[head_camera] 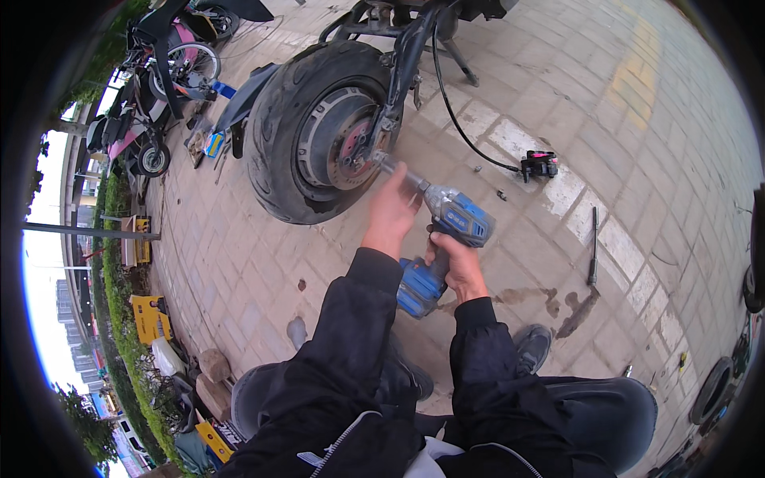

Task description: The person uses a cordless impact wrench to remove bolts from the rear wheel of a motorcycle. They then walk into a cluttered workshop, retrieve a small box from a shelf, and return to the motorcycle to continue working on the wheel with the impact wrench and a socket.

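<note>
My right hand (459, 263) is closed around the handle of a blue and grey cordless impact wrench (460, 215) with a blue battery at its base. My left hand (391, 209) wraps the socket (408, 177) at the tool's nose. The socket's far end meets the axle area of a scooter's hub-motor wheel (323, 131), beside the brake disc (360, 146) and the black swingarm (401, 77). Whether the socket sits fully on a nut cannot be told.
A brake caliper (539, 165) on a black hose (457, 122) lies on the paving at right, near small bolts (501, 195). Farther right lies a long socket tool (593, 246). Tyres (711, 389) lie at the right rim. Parked scooters (143, 119) stand at upper left, stones (213, 382) at lower left.
</note>
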`<state>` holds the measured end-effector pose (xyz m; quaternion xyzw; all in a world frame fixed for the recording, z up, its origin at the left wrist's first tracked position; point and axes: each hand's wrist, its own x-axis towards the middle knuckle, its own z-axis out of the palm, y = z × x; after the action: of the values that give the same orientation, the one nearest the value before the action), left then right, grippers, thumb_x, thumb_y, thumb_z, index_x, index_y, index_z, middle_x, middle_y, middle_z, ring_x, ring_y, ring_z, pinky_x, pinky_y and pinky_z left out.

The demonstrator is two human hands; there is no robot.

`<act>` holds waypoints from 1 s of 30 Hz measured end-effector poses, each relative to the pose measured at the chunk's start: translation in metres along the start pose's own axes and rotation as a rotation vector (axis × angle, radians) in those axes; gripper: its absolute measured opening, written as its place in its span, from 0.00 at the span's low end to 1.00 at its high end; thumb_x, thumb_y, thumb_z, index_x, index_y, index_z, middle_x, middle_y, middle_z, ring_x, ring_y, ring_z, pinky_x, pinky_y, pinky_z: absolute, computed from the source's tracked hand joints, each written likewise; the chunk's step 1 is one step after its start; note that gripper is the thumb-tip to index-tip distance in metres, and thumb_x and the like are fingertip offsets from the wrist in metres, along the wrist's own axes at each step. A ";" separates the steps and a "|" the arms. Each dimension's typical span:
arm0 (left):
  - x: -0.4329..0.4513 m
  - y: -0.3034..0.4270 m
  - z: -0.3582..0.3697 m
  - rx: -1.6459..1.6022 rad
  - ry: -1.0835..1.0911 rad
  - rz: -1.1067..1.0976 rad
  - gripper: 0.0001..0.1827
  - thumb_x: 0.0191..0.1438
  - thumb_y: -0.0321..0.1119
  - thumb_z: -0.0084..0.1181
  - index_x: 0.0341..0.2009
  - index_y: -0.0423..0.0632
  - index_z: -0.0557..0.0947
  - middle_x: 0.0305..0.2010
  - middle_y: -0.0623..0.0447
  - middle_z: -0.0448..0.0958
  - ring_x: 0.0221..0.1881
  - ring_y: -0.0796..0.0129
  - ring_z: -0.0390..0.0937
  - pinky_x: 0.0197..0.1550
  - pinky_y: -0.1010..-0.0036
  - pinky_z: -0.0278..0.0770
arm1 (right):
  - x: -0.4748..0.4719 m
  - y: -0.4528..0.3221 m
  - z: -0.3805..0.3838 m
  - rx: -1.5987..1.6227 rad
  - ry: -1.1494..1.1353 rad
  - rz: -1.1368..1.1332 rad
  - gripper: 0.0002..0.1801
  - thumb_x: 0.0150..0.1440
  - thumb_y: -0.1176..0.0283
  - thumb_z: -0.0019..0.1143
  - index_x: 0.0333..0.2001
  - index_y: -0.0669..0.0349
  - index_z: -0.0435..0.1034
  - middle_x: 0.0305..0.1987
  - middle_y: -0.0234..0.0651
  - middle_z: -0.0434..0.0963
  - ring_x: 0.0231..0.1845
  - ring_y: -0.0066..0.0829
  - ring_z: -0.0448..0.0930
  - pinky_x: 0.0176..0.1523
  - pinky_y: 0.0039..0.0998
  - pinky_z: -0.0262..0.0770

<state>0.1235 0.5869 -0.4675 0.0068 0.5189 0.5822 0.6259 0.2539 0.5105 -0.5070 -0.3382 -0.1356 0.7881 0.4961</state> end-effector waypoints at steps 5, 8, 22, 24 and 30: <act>0.012 0.007 -0.006 -0.003 0.010 0.046 0.13 0.53 0.40 0.59 0.40 0.51 0.75 0.37 0.59 0.73 0.41 0.70 0.69 0.47 0.67 0.62 | 0.009 0.005 0.007 -0.020 0.014 0.011 0.13 0.47 0.76 0.57 0.38 0.68 0.69 0.23 0.35 0.71 0.18 0.27 0.72 0.24 0.29 0.69; 0.018 0.004 -0.010 0.022 -0.025 0.077 0.12 0.54 0.40 0.58 0.39 0.50 0.74 0.35 0.59 0.74 0.37 0.71 0.70 0.43 0.69 0.63 | 0.013 0.002 0.000 -0.064 0.008 -0.008 0.13 0.47 0.76 0.57 0.38 0.68 0.69 0.23 0.36 0.72 0.18 0.27 0.72 0.23 0.29 0.69; 0.023 0.002 -0.012 -0.076 -0.074 0.059 0.14 0.53 0.34 0.59 0.42 0.45 0.74 0.39 0.53 0.73 0.43 0.66 0.71 0.48 0.69 0.68 | 0.013 -0.011 0.009 0.043 0.045 0.144 0.10 0.45 0.75 0.56 0.33 0.65 0.66 0.20 0.37 0.68 0.16 0.30 0.68 0.24 0.32 0.66; 0.024 0.001 -0.011 -0.093 -0.107 0.060 0.14 0.53 0.34 0.59 0.42 0.45 0.73 0.39 0.53 0.73 0.42 0.66 0.71 0.48 0.69 0.68 | 0.012 -0.011 0.010 0.026 0.047 0.129 0.10 0.45 0.75 0.56 0.33 0.65 0.67 0.20 0.37 0.68 0.16 0.30 0.68 0.23 0.32 0.66; 0.029 -0.005 -0.013 -0.210 -0.133 0.029 0.11 0.54 0.33 0.57 0.40 0.45 0.73 0.37 0.53 0.72 0.41 0.64 0.71 0.48 0.67 0.69 | 0.013 -0.010 0.001 0.040 0.008 0.122 0.12 0.46 0.74 0.56 0.36 0.67 0.67 0.19 0.36 0.68 0.17 0.30 0.69 0.23 0.31 0.67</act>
<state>0.1128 0.5985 -0.4951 -0.0128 0.4122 0.6407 0.6476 0.2562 0.5271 -0.5059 -0.3391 -0.0969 0.8181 0.4542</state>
